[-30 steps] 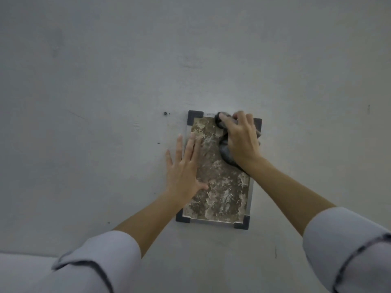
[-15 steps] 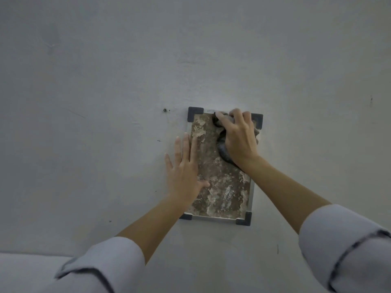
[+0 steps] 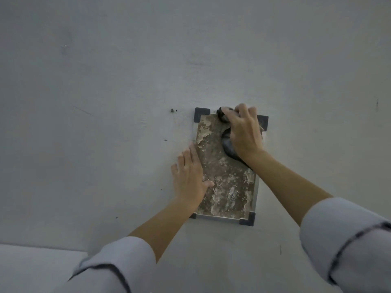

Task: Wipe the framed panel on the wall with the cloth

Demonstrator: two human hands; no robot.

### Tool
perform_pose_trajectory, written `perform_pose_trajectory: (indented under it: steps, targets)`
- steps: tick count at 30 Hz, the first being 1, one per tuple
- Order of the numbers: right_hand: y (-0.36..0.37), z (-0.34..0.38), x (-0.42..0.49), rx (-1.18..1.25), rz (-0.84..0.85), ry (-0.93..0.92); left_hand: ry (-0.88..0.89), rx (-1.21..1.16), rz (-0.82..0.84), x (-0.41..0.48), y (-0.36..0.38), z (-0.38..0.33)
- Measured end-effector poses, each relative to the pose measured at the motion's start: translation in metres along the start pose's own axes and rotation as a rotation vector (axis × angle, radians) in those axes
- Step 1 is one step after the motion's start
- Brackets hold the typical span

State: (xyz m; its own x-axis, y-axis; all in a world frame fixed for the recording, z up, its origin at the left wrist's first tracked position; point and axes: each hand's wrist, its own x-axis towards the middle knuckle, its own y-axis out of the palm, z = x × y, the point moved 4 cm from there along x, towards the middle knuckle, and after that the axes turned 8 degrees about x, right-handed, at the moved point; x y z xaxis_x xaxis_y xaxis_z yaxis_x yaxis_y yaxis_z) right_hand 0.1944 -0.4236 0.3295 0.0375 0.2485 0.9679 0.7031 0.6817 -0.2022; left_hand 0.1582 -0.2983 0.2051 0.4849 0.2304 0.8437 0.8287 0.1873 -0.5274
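Observation:
A small framed panel (image 3: pixel 224 180) hangs on the pale wall, with a mottled brown and whitish face, a thin metal rim and dark corner caps. My right hand (image 3: pixel 243 132) grips a dark grey cloth (image 3: pixel 228 144) and presses it against the panel's upper right part, near the top edge. Part of the cloth is hidden under the fingers. My left hand (image 3: pixel 189 174) lies flat with straight fingers on the panel's left edge and the wall beside it, its thumb on the panel face.
The wall (image 3: pixel 105 102) is bare around the panel, apart from a small screw or hole (image 3: pixel 172 110) to the upper left of the frame. A lighter ledge or surface (image 3: pixel 31 265) shows at the bottom left.
My right hand with the cloth has shifted slightly up toward the panel's top edge. My left hand has stayed flat on the left edge.

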Motion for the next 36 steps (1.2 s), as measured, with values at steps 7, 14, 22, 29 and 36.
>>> perform_pose_trajectory:
  steps: [7, 14, 22, 29, 36]
  targets:
    - [0.028, 0.030, -0.072, -0.020, 0.270, -0.360, -0.035, -0.035, -0.032, 0.006, 0.008, 0.003]
    - [0.007, 0.015, -0.016, 0.018, 0.065, -0.142, -0.010, -0.016, -0.017, 0.000, 0.003, 0.002]
    - [0.029, 0.030, -0.049, -0.033, 0.149, -0.233, -0.016, -0.014, -0.012, 0.003, 0.007, 0.003]
    - [0.017, 0.027, -0.030, -0.006, 0.127, -0.269, 0.028, -0.036, -0.031, -0.003, 0.006, 0.012]
    - [0.028, 0.035, 0.001, -0.019, 0.023, -0.108, -0.007, -0.036, -0.053, -0.005, 0.012, 0.014]
